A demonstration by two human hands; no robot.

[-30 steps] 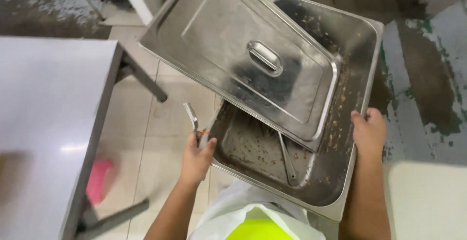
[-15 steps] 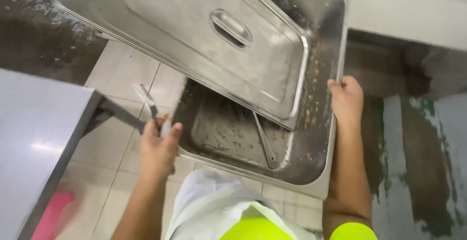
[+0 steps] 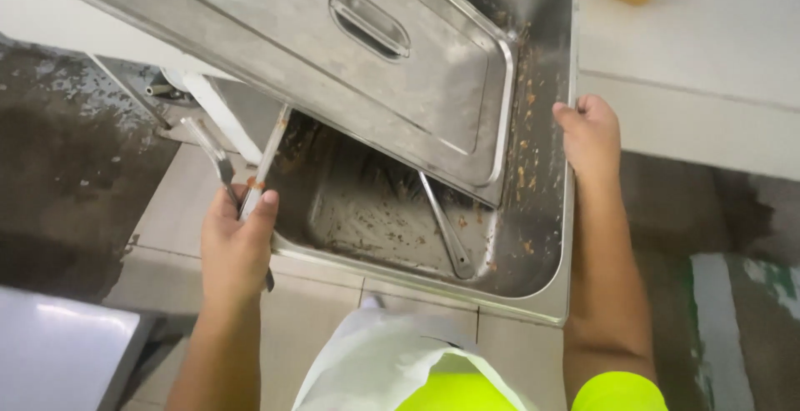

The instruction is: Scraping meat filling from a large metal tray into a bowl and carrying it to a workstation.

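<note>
Deep stainless-steel pan (image 3: 546, 236), soiled with food residue, carried above a tiled floor (image 3: 167, 228). The left hand (image 3: 236, 244) is clenched on the pan's near-left rim and pinches metal tongs (image 3: 218, 161) against it; the right hand (image 3: 590, 134) grasps the pan's right rim, thumb on top. A flat steel lid (image 3: 333, 52) with a bar handle lies tilted across the pan's far part, overhanging its left edge. A long utensil (probably a serving spoon) (image 3: 442, 226) leans inside the pan under the lid. Beyond the pan's right rim runs a pale ledge (image 3: 708, 69). Good handling would likely mean keeping the pan level so the loose lid does not slide, with both hands gripping evenly.
</note>
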